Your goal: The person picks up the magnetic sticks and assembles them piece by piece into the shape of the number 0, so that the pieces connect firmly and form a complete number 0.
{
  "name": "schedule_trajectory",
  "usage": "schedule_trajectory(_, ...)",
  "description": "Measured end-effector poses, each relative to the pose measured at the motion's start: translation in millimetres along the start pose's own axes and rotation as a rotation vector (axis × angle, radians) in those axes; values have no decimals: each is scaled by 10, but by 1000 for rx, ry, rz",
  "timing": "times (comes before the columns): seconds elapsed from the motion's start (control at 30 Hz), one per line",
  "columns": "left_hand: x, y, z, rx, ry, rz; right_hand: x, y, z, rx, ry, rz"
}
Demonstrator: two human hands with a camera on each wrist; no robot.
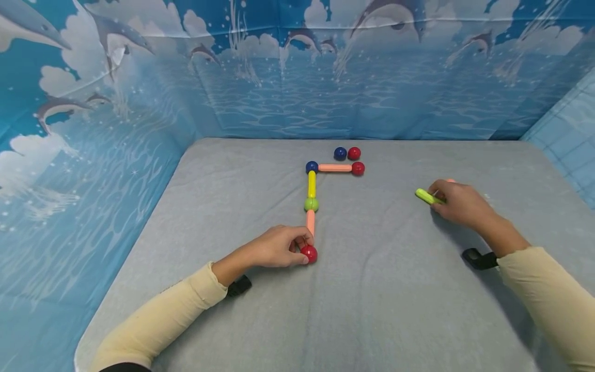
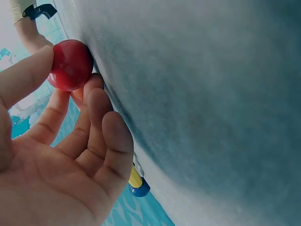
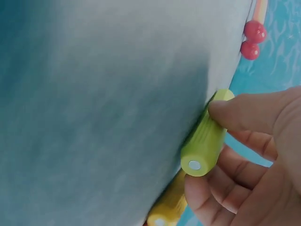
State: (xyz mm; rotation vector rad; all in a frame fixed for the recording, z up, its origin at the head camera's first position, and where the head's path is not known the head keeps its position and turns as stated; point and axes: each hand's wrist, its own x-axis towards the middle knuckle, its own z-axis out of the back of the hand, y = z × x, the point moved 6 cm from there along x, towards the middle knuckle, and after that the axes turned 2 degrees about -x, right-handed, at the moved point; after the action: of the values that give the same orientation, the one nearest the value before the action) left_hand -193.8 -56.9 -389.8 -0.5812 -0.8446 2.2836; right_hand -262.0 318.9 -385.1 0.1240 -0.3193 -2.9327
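My left hand (image 1: 281,247) pinches a red ball (image 1: 309,253) between thumb and fingers at the near end of a chain on the cloth. From that ball a salmon-pink rod (image 1: 310,222) leads to a green ball (image 1: 311,204). Beyond it come a yellow rod (image 1: 312,184), a blue ball (image 1: 312,167), then a pink rod (image 1: 335,168) running right to a second red ball (image 1: 358,168). Off to the right, my right hand (image 1: 462,204) grips a lime-green rod (image 3: 204,136) with a silvery disc in its end. A yellow rod (image 3: 168,205) lies close by, partly hidden.
Behind the chain, a loose blue ball (image 1: 340,153) and red ball (image 1: 354,153) sit side by side. Something pinkish shows just past the right hand. The grey cloth-covered table (image 1: 372,310) ends at a dolphin-print curtain (image 1: 302,93).
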Motion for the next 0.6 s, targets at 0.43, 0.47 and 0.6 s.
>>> schedule_trajectory(0.43,-30,13,21,49,-48,9,-147,809,8,162,55,263)
schedule_trajectory(0.47,-31,12,23,48,-51,8,-160,875,-5,169,64,279)
schedule_trajectory(0.6,-28,26,22,22,-43,23,-217,1094,-73,223,123,329)
